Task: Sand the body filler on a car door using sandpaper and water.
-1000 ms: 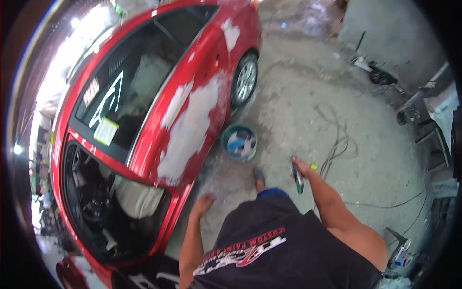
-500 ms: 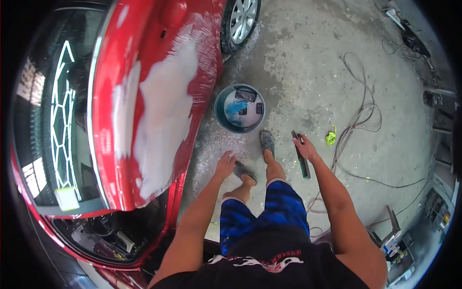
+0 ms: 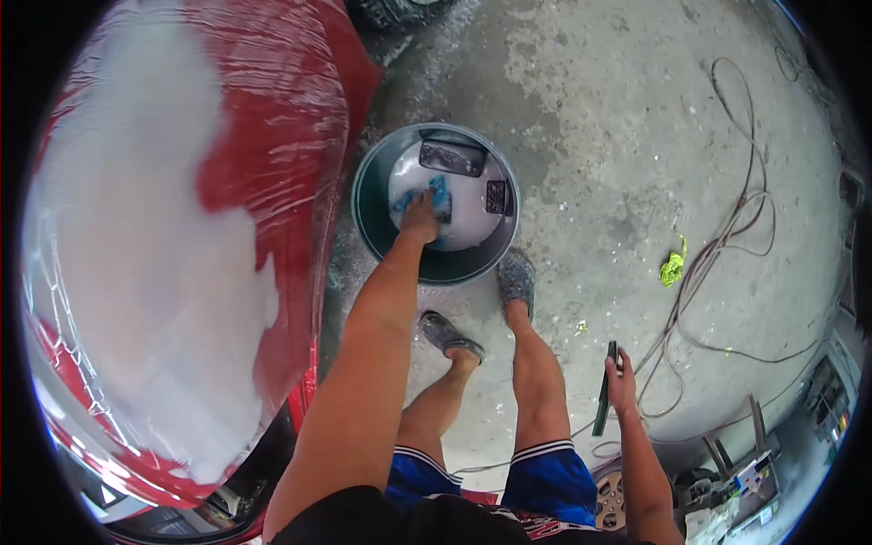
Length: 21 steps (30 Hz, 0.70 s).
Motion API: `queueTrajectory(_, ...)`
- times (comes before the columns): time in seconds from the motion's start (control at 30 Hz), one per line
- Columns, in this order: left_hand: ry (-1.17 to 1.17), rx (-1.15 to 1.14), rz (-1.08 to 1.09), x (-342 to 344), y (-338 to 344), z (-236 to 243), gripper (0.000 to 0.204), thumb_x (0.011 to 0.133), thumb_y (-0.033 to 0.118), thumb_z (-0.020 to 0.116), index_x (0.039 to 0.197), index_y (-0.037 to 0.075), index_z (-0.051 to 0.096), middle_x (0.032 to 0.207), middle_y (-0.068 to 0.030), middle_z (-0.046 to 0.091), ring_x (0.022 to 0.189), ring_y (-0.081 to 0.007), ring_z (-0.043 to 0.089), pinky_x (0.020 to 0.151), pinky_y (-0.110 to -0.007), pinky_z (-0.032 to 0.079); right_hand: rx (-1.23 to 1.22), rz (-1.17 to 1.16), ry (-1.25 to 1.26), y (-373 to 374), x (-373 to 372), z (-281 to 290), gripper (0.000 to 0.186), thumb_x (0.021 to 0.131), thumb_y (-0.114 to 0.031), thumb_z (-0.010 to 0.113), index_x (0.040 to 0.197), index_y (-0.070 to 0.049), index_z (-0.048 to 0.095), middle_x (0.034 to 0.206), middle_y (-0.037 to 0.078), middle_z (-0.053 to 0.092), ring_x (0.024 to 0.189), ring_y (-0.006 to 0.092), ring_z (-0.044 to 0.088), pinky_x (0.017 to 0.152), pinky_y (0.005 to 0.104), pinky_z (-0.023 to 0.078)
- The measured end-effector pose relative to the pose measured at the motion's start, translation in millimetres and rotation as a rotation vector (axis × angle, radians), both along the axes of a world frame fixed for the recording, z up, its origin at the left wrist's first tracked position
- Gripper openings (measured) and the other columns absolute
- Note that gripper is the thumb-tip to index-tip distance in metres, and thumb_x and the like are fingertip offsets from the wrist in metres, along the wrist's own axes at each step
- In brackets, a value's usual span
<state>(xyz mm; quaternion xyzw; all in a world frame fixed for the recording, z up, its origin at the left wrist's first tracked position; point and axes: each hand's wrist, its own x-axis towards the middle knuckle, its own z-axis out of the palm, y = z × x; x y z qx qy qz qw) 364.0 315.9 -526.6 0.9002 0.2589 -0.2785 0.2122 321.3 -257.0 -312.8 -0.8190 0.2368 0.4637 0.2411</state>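
Note:
My left hand [image 3: 420,221] reaches down into a dark green bucket [image 3: 365,218] of cloudy, whitish water. Its fingers close on a wet blue cloth [image 3: 440,193] there; the fingertips are partly hidden. In the same bucket, a large dark rectangular block [image 3: 451,158] and a smaller dark block [image 3: 495,196] lie by the wall. Out to the right, above the floor, my right hand [image 3: 621,381] grips a long, narrow, dark sanding block [image 3: 601,411]. The red car panel [image 3: 300,173], with a broad patch of pale filler [image 3: 154,263], is left of the bucket.
A looped hose [image 3: 704,291] trails over the concrete floor [image 3: 590,191] on the right, with a crumpled yellow-green piece [image 3: 672,269] beside it. My clogged feet stand close to the bucket. A cluttered stand [image 3: 749,481] is at the lower right.
My left hand has gone from open air beside the car into the bucket and onto the blue cloth. The view has moved closer to the bucket. My right hand still holds the sanding block.

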Motion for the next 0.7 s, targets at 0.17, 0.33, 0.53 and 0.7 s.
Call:
queueTrajectory(0.17,-0.030,-0.078,0.188,-22.5,4.5,23.6,0.056,0.092,0.016,0.067,0.146,0.006,0.056,0.142,-0.0288,0.060,0.129,-0.0433,0.061,0.109,-0.045,0.051,0.419,-0.008,-0.316,143.5,83.4,11.4,0.065,0.101,-0.025,0.072,0.158,-0.009,0.046,0.129,0.019,0.069,0.109,0.0248,0.067,0.091,0.0379,0.055)
queueTrajectory(0.33,-0.080,-1.065,1.042,7.5,-64.1,179.7,0.047,0.109,0.045,0.059,0.139,0.008,0.058,0.131,-0.0149,0.068,0.118,-0.0268,0.068,0.099,-0.041,0.054,0.452,0.322,-0.376,313.9,140.8,41.7,0.057,0.103,-0.033,0.069,0.146,-0.003,0.048,0.134,0.027,0.062,0.122,0.0367,0.064,0.098,0.0419,0.054)
queueTrajectory(0.53,-0.453,-0.851,1.305,-2.6,-63.0,173.0,0.062,0.111,0.054,0.051,0.149,0.004,0.049,0.137,-0.0085,0.062,0.124,-0.0196,0.061,0.104,-0.037,0.050,0.784,0.429,-0.372,407.5,131.8,-37.9,0.036,0.101,-0.026,0.062,0.123,0.002,0.064,0.133,0.028,0.060,0.129,0.0442,0.054,0.110,0.0511,0.044)
queueTrajectory(0.7,-0.499,-0.566,1.478,-2.4,-37.9,88.0,0.090,0.109,0.065,0.042,0.158,-0.010,0.037,0.154,-0.0276,0.052,0.141,-0.0365,0.051,0.116,-0.037,0.038,0.555,0.660,-0.739,431.1,165.9,-104.1,0.042,0.094,-0.013,0.065,0.134,-0.004,0.058,0.133,0.026,0.057,0.126,0.0485,0.053,0.111,0.0523,0.044)
